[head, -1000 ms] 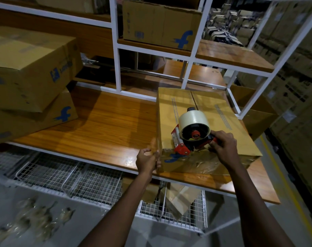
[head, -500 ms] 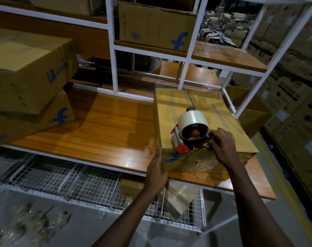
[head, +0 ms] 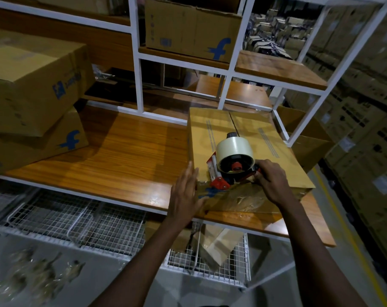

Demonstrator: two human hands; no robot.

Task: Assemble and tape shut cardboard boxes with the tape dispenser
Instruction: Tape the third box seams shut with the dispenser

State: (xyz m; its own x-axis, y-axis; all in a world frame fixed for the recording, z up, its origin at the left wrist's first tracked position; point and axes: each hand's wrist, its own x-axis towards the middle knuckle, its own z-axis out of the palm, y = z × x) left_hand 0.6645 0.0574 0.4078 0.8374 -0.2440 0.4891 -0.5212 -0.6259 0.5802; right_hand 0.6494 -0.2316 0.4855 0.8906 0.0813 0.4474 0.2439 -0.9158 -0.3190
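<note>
While the right hand (head: 272, 185) grips the tape dispenser (head: 232, 165) at the near top edge of the box (head: 243, 134) on the desk (head: 121, 156), the left hand (head: 185, 193) presses flat, fingers straight, on its near corner; taping the seam seems the step in hand, needing a steady pull along it

The handle of the tape dispenser (head: 233, 161) is hidden inside the right hand (head: 271, 185); the left hand (head: 184, 197) covers the near left corner of the box (head: 210, 134); the stacked boxes (head: 28, 89) run off the left edge; the floor litter (head: 33, 278) — pale, crumpled — is too blurred to name.
</note>
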